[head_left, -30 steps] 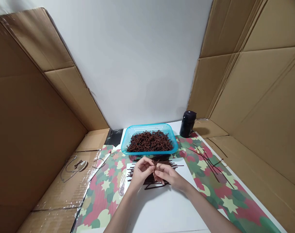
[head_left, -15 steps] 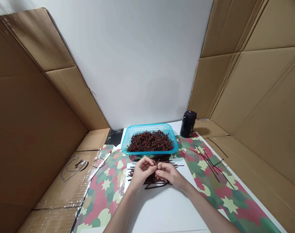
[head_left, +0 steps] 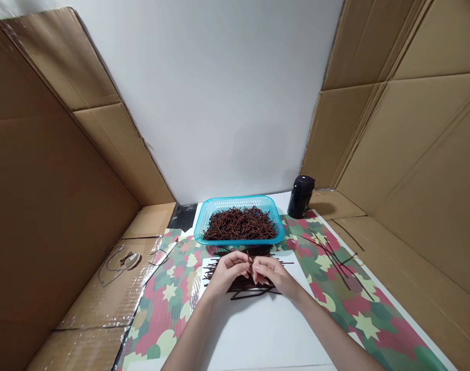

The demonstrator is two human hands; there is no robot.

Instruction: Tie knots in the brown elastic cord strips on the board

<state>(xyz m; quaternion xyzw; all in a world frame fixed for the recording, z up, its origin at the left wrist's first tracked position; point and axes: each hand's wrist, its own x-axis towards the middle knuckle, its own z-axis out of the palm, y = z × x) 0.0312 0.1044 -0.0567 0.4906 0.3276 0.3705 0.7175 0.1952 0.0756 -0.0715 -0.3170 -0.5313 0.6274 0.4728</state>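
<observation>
Just above a pile of long, thin dark-brown strips, my left hand and my right hand meet fingertip to fingertip. Pinched between them is a small brown strip, whose upper end pokes up past the fingers; most of it is hidden. The pile lies crosswise on a white board. Behind my hands stands a blue plastic basket, heaped with short brown twisted pieces.
A black flask stands at the back right. Several loose strips lie on the patterned tablecloth. On the left are a white round object with a cord and more thin strips. Cardboard walls rise on both sides.
The fingertips have shifted slightly around the small strip, and its end now stands more upright. Both hands stay over the pile.
</observation>
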